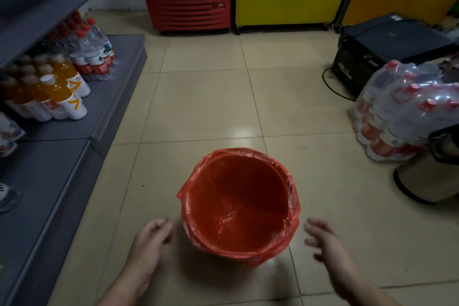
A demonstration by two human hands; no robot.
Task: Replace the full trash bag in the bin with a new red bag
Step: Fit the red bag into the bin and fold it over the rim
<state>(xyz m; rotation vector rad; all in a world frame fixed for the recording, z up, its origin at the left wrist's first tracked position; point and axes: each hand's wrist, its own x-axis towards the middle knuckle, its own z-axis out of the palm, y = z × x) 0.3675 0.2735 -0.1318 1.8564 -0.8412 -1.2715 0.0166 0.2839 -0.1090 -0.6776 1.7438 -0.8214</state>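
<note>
A round bin stands on the tiled floor in front of me, lined with a red bag (238, 201) whose edge is folded down over the rim (294, 196). The inside of the bag looks empty. My left hand (149, 241) hovers just left of the bin, fingers loosely curled, holding nothing and not touching it. My right hand (325, 241) hovers just right of the bin, fingers spread, also holding nothing. No other trash bag is in view.
Grey shelving (74, 131) with orange drink bottles (62, 92) and water bottles (94, 49) runs along the left. Red (186, 5) and yellow (288, 2) coolers stand at the back. On the right are a black box (382, 52), shrink-wrapped bottle packs (402, 112) and a pale bin (427, 181).
</note>
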